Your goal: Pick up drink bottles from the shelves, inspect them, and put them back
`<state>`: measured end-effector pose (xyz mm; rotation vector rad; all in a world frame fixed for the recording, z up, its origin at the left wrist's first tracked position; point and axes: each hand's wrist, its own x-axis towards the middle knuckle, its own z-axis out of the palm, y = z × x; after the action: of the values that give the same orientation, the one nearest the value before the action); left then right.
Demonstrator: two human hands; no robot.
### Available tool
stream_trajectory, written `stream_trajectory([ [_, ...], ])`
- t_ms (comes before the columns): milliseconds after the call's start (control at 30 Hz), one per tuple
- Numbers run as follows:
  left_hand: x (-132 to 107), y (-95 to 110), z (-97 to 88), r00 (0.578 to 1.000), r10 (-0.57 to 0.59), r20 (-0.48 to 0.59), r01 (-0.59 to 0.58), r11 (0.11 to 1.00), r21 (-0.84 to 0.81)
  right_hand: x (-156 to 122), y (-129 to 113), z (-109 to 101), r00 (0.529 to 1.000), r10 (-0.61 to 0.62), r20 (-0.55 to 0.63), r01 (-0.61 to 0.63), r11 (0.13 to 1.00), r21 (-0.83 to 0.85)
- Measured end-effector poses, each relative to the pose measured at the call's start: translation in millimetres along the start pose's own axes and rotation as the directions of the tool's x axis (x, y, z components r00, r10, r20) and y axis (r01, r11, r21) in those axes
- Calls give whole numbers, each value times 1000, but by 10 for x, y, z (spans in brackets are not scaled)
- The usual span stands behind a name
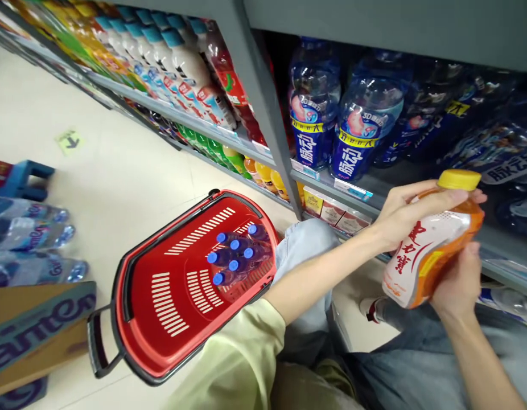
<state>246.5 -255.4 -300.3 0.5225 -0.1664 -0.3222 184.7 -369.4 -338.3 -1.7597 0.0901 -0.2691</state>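
Note:
An orange drink bottle (pixel 434 250) with a yellow cap and a white label is tilted in front of the shelf at the right. My left hand (pixel 406 208) closes round its upper part, the thumb lying just below the cap. Lower down, my right hand (pixel 462 285) grips the bottle from the right and underneath. Beside my left arm, a red shopping basket (pixel 165 250) stands on the floor. Several small bottles with blue caps (pixel 235 253) are grouped upright at its near-shelf end.
Large blue drink bottles (pixel 361 122) fill the shelf (pixel 374 199) ahead. White bottles with blue caps (pixel 190 74) line the shelf to the left, past a grey upright (pixel 263 97). Water bottles (pixel 28 228) and a cardboard box (pixel 41 330) lie on the far left floor.

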Motion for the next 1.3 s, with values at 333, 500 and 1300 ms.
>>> stream_trajectory([
  [333, -49, 139, 26, 999, 7, 49, 5, 973, -230, 6, -189, -210, 759, 469, 452, -560, 824, 86],
  [500, -118, 248, 58, 998, 59, 0, -56, 952, -301, -94, -263, -184, 544, 397, 739, -659, 747, 83],
  [1300, -59, 207, 27, 995, 90, -48, -99, 972, -212, -104, -31, -304, 697, 251, 672, -403, 912, 77],
])
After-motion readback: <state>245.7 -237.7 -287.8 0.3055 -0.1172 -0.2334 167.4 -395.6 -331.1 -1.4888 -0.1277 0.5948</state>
